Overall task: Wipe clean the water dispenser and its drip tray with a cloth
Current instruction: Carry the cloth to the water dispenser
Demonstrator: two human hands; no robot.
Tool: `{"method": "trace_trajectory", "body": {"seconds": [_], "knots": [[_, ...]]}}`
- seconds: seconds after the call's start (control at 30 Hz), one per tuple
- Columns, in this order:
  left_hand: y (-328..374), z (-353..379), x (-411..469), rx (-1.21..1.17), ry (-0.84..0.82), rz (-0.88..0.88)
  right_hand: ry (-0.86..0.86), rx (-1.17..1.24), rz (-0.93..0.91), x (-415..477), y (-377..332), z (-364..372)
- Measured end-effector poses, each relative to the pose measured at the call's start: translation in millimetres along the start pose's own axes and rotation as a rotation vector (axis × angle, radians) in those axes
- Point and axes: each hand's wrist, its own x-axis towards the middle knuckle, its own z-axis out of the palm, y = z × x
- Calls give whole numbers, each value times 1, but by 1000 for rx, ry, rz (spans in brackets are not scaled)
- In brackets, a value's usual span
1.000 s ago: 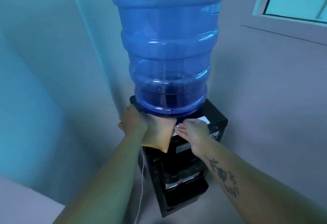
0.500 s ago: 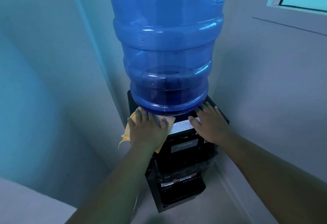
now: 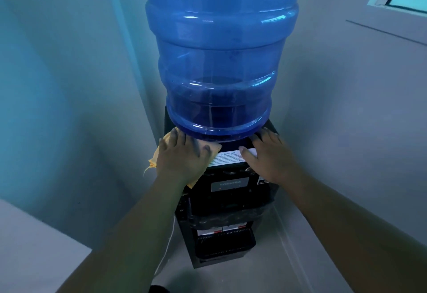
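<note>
On the top deck of the water dispenser [image 3: 231,202], at the bottle [image 3: 219,73] foot, the left hand [image 3: 180,161] presses the yellow cloth [image 3: 154,159] flat, grip straight-fingered. The right hand [image 3: 269,158] rests flat at 3 o'clock from it, holding nothing. The drip tray [image 3: 224,244] lies at 6 o'clock, well below the cloth, long axis 9-to-3, roughly equidistant from both hands.

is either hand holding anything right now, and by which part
Nothing is gripped. The left hand presses flat on the middle of the yellow cloth, straight fingers pinning it to the dispenser top; the right hand rests flat on the top, empty.
</note>
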Motion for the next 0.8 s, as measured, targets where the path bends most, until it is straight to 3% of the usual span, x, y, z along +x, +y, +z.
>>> {"method": "trace_trajectory", "body": {"seconds": [0.37, 0.8], "knots": [[4, 0, -1, 36, 23, -52, -2, 34, -125, 13, 14, 8], [1, 2, -1, 39, 20, -33, 30, -7, -120, 13, 13, 13]]}}
